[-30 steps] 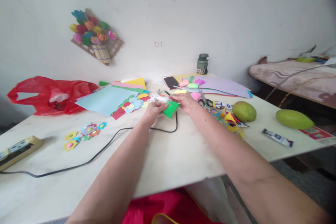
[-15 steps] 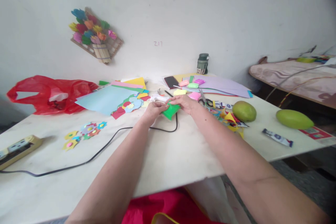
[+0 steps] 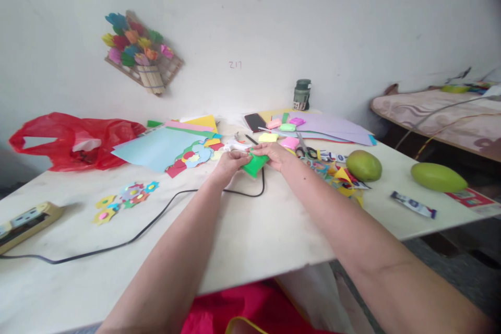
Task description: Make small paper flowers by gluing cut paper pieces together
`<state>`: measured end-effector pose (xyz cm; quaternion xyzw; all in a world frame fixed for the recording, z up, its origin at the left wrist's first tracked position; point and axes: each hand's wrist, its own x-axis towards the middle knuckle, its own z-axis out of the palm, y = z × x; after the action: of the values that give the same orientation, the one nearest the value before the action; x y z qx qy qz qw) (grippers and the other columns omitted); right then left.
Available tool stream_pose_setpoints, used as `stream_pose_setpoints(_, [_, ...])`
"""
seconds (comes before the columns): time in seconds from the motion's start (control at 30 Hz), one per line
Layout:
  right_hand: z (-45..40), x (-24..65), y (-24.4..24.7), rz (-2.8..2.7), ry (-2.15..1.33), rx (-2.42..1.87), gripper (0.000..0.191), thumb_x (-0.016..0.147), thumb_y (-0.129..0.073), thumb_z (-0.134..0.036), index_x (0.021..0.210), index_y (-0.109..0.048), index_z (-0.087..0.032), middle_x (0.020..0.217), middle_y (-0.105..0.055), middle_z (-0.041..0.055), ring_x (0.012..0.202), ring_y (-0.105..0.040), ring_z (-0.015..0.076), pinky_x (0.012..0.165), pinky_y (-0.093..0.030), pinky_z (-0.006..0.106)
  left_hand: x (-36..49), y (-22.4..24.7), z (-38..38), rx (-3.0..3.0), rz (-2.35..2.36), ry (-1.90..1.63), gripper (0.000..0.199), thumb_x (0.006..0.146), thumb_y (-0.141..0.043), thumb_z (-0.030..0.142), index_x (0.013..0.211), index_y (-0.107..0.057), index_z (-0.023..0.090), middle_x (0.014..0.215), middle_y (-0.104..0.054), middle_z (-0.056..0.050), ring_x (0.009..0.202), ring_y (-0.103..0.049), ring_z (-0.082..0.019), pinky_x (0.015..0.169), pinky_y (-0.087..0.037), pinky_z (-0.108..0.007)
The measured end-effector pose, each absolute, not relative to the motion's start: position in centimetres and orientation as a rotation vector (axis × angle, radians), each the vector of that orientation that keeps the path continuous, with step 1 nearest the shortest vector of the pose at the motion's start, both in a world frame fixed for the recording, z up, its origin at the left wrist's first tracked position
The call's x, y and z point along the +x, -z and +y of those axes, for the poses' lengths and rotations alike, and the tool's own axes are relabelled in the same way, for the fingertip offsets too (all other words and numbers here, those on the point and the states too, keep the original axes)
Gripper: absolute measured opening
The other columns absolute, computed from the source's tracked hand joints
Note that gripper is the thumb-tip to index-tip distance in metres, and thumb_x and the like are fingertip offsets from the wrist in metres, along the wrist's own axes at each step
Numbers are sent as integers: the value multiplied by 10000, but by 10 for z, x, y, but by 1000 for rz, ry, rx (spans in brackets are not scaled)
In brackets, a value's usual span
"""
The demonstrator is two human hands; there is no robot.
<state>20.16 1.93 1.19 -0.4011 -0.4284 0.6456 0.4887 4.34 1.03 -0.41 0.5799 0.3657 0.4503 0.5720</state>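
Between both hands is a small bright green packet (image 3: 254,166), which looks like a clay pouch. My left hand (image 3: 230,164) pinches its left upper edge. The fingers of my right hand (image 3: 275,154) close on its right upper edge. A black cord (image 3: 250,194) runs across the table below the packet. Just behind the hands is a white glue gun (image 3: 236,146). Yellow (image 3: 268,137) and pink (image 3: 290,143) packets of a similar kind lie beyond my right hand, near black-handled scissors (image 3: 307,152).
Cut-paper flowers (image 3: 135,194), a power strip (image 3: 29,225) and a red plastic bag (image 3: 78,141) lie on the left. Coloured paper sheets (image 3: 156,148) and a phone (image 3: 255,122) are at the back. Two green fruits (image 3: 364,165), paper scraps (image 3: 344,180) and a tube (image 3: 414,204) occupy the right.
Both hands keep their grip on the green packet in nearly the same place. The right hand and forearm have shifted very slightly left.
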Motion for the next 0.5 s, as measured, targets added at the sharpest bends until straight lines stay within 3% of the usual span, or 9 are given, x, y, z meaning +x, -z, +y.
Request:
stream_pose_setpoints(0.27, [23, 198, -12, -926, -1446, -997, 104, 584, -683, -50, 622, -631, -131, 569, -640, 0, 574, -591, 114, 617, -466, 240, 46, 4, 11, 1333, 873, -1078, 263, 539, -762, 324, 674, -680, 113, 616, -613, -22, 592, -555, -119, 605, -429, -252])
stream_pose_setpoints(0.5, [25, 215, -16, -962, -1333, -1032, 134, 651, -663, -134, 779, -640, -165, 834, -697, 28, 677, -598, 108, 565, -440, 216, 46, 4, 10, 1401, 950, -1080, 269, 559, -744, 338, 699, -692, 113, 665, -645, -43, 621, -572, -139, 611, -431, -258])
